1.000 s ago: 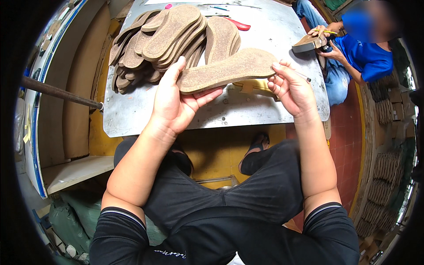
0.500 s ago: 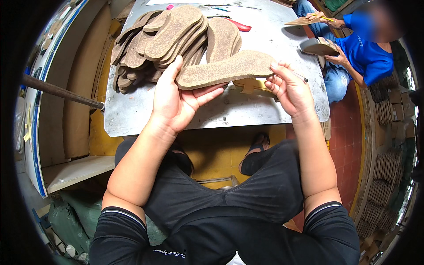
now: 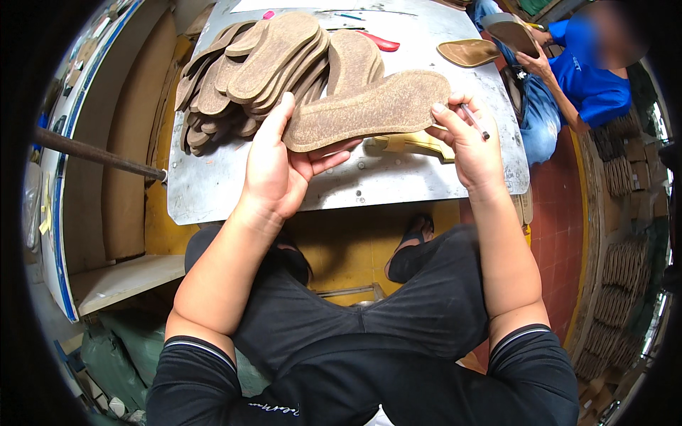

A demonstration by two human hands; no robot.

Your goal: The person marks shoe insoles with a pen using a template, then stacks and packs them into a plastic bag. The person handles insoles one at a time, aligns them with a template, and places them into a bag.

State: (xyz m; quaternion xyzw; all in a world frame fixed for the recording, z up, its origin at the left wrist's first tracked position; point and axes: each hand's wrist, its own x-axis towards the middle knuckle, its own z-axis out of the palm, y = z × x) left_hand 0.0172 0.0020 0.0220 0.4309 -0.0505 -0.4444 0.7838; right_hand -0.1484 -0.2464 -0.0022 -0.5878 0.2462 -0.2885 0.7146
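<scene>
Between my two hands a brown, speckled cork-like shoe insole (image 3: 369,110) is held up above the table, its broad face turned toward me. My left hand (image 3: 273,163) grips its left end, thumb on top and fingers underneath. At the other end, my right hand (image 3: 465,138) pinches the edge between thumb and fingers. A slim pen (image 3: 474,121) is also tucked in my right hand, pointing down and right. Behind the insole lies a heap of similar insoles (image 3: 273,60), stacked and overlapping. A yellow template-like piece (image 3: 419,144) rests on the table, partly hidden under the held insole.
The grey metal table (image 3: 234,188) spans the front. A red curved object (image 3: 379,41) lies past the heap. At the right, a person in blue (image 3: 582,85) holds a shoe sole (image 3: 513,34); a tan insole (image 3: 469,52) lies nearby. A metal bar (image 3: 99,151) juts in from the left.
The insole in my hands has tilted so more of its face shows. The pen has turned in my right hand. The co-worker's tan insole now lies on the table, and the sole is raised.
</scene>
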